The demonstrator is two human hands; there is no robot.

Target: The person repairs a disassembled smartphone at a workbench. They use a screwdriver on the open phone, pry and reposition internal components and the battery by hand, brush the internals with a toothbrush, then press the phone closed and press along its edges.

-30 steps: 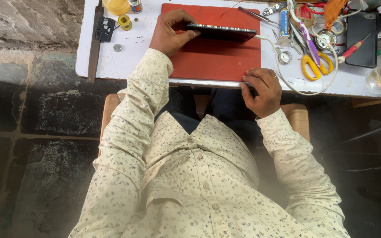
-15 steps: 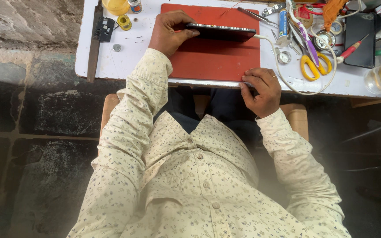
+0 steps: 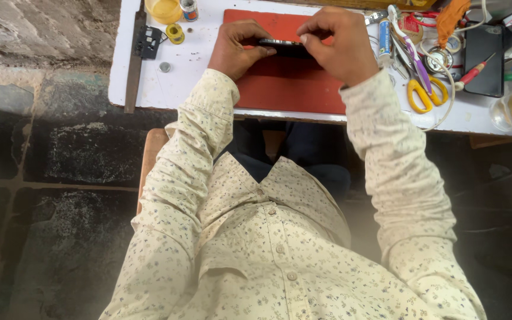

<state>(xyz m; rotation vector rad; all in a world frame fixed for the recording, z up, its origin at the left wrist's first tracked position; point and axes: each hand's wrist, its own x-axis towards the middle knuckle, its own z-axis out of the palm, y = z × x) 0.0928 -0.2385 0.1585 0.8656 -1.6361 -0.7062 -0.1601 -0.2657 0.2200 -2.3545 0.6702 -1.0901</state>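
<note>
While the person sat at the white table (image 3: 208, 89), both hands were up on the red mat (image 3: 285, 89) and closed around a dark, flat phone (image 3: 284, 46). The left hand (image 3: 237, 50) gripped the phone's left end, fingers curled over the top edge and thumb pressed along the near side. The right hand (image 3: 334, 44) was folded over the phone's right end, fingertips pinched down on its upper edge, so most of that end was hidden. The phone lay just above the mat, near its far edge; whether it touched the mat could not be told.

Right of the mat lay yellow-handled scissors (image 3: 425, 95), a red-handled screwdriver (image 3: 474, 72) and a second dark phone (image 3: 485, 59), among tangled white wire (image 3: 445, 112). Left of the mat sat a small roll of yellow tape (image 3: 175, 32), a yellow bowl (image 3: 163, 9), a black block (image 3: 149, 42) and a long brown strip (image 3: 134, 65) lying along the table's edge. Cream, speckled shirt sleeves (image 3: 194, 154) covered both arms.
</note>
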